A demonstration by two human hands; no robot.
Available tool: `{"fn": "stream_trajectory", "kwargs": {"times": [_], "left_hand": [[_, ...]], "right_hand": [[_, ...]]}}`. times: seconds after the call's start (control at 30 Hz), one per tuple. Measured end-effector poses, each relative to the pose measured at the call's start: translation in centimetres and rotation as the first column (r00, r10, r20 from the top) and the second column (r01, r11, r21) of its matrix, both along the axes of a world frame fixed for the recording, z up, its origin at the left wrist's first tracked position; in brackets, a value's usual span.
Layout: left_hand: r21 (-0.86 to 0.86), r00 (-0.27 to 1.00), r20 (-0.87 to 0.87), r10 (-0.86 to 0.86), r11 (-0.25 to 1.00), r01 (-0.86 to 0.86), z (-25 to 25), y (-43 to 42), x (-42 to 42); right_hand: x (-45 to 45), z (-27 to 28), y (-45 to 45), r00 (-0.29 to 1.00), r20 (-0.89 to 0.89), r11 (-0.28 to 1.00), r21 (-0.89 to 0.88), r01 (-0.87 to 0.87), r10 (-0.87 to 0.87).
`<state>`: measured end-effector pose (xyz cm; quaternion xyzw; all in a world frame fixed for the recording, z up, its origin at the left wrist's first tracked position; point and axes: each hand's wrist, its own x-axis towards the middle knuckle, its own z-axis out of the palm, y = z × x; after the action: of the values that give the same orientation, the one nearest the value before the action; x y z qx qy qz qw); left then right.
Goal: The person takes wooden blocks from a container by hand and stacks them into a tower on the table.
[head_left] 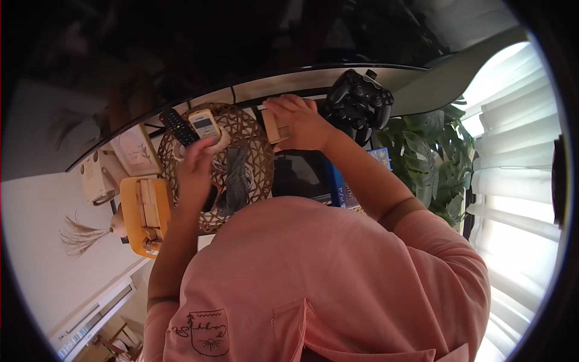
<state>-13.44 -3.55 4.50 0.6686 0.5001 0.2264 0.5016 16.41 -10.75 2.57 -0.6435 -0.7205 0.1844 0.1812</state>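
Observation:
My right hand (303,128) is wrapped over a light wooden piece (272,127), beside the right edge of a round woven mat (263,175). My left hand (198,164) is over the left part of the mat, its fingers blurred, close to a white holder (222,140). Whether it grips anything is unclear. A black remote (177,125) and a pale remote (205,124) stand at that holder. On the mat lies a dark grey bundle (236,181), and a dark object (211,198) shows by my left wrist.
Black game controllers (359,104) stand right of my right hand, with blue game cases (339,186) below. A leafy plant (431,157) is farther right. At the left are a yellow bin (128,211) with wooden pieces, a frame (134,151) and a white box (96,178). A large dark screen (241,42) spans the top.

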Motion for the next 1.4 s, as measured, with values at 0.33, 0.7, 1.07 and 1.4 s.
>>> {"fn": "stream_trajectory", "kwargs": {"times": [0.33,0.7,1.07,1.4], "left_hand": [[0.228,0.620,-0.706,0.342,0.939,-0.258,-0.4,3.7,-24.3],[0.416,0.687,-0.684,0.246,0.905,0.091,-8.6,4.6,-23.6],[0.234,0.748,-0.658,0.091,0.968,0.088,-6.9,5.8,-24.1],[0.189,0.677,-0.735,0.030,0.968,0.163,-5.5,6.7,-24.8]], "right_hand": [[-3.6,3.0,-3.7,0.999,-0.038,0.997,0.063,0.038,-0.036],[-17.6,5.7,-4.3,0.987,-0.042,0.988,0.028,-0.151,0.152],[-25.1,5.6,-4.9,0.988,-0.028,0.987,-0.054,-0.152,0.150],[-27.6,5.7,-5.9,0.995,-0.026,0.983,-0.152,-0.099,0.096]]}}
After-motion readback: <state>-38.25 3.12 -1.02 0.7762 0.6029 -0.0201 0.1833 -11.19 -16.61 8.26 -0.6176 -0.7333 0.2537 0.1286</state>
